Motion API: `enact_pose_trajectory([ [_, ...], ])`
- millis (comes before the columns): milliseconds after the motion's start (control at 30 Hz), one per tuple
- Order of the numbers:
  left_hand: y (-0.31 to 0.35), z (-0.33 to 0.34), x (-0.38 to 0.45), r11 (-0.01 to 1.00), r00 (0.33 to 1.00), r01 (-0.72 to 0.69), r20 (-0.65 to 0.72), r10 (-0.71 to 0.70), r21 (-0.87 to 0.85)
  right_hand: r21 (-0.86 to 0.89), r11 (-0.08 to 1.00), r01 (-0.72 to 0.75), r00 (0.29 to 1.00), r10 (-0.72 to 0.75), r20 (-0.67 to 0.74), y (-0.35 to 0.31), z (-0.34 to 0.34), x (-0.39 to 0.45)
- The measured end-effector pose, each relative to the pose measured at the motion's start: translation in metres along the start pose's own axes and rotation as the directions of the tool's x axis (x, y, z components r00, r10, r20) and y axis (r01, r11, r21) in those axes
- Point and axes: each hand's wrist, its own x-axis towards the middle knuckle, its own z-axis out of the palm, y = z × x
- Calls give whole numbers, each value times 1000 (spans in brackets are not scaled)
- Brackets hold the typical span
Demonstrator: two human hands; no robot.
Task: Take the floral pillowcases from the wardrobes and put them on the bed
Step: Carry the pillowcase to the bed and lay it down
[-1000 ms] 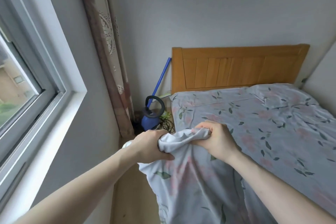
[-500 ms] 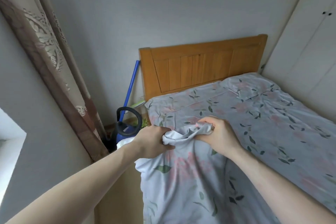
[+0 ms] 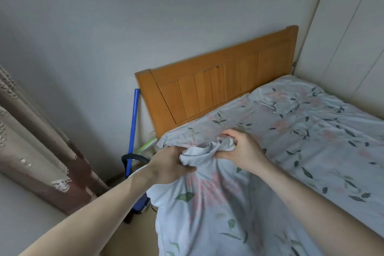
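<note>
A floral pillowcase (image 3: pixel 207 199), pale blue with pink blooms and green leaves, hangs from both my hands over the bed's near left corner. My left hand (image 3: pixel 170 164) grips its bunched top edge on the left. My right hand (image 3: pixel 241 149) pinches the same edge on the right. The bed (image 3: pixel 311 141) carries a sheet of the same print. Another floral pillowcase (image 3: pixel 291 97) lies flat at the head end, by the wooden headboard (image 3: pixel 218 89).
White wardrobe doors (image 3: pixel 353 37) stand along the bed's right side. A blue pole (image 3: pixel 133 131) and a blue vacuum with a black hoop stand in the gap left of the headboard. A brown patterned curtain (image 3: pixel 41 162) hangs at the left.
My view has swung right, away from the window, so the wardrobe now shows. Both hands keep their hold on the pillowcase's top edge and have moved slightly toward the headboard.
</note>
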Motion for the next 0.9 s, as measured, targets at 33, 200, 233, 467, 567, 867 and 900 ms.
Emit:
enact_pose_trajectory([
  [33, -2, -6, 16, 999, 1000, 9, 2, -9, -41, -11, 1000, -14, 1000, 14, -11, 5, 0, 14],
  [200, -21, -33, 102, 967, 998, 60, 48, -49, -246, -55, 998, -41, 992, 33, -124, 27, -3, 65],
  [233, -28, -39, 123, 958, 997, 66, 57, -52, -278, -46, 996, -77, 986, 69, -153, 34, -1, 72],
  [467, -64, -75, 253, 846, 992, 125, 47, -118, -518, 279, 729, -626, 753, 657, -26, 92, 46, 107],
  [567, -81, -83, 310, 746, 982, 181, 82, -167, -641, 338, 421, -842, 495, 852, 170, 119, 82, 132],
  [867, -84, -75, 394, 310, 949, 265, 191, -250, -913, 388, -144, -910, 180, 708, 683, 144, 129, 201],
  [900, -84, -75, 399, 269, 945, 276, 210, -249, -923, 422, -187, -887, 193, 681, 706, 144, 132, 212],
])
